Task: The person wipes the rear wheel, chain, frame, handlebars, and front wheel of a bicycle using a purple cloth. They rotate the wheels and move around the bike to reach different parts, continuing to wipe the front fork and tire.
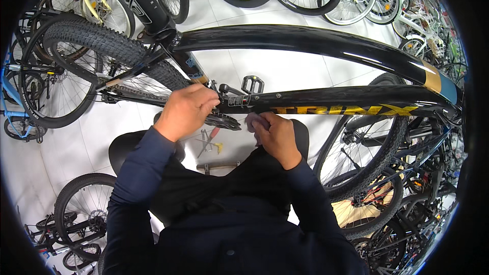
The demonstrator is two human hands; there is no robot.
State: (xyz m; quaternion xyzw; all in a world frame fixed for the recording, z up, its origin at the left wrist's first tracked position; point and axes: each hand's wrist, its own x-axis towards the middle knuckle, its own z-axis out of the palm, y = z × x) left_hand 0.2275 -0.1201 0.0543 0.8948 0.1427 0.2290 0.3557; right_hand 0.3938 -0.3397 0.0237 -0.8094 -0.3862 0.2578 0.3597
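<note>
A black bicycle frame (326,95) with gold lettering lies across the view in front of me. My left hand (187,111) is at the crank area, just below the seat tube (191,66). Its fingers are pinched together, and whatever they may hold is hidden. Beside them the chainring (224,121) shows in part. Under the down tube, my right hand (277,135) grips a crumpled greyish-purple rag (256,120), close to the tube's lower edge. A black pedal (252,85) sticks out beyond the frame.
On the floor between my knees lie a red-handled screwdriver (214,133) and other small tools. The knobby rear tyre (97,35) stands at the left, the saddle post (145,10) above it. Several parked bicycles (351,0) surround the spot.
</note>
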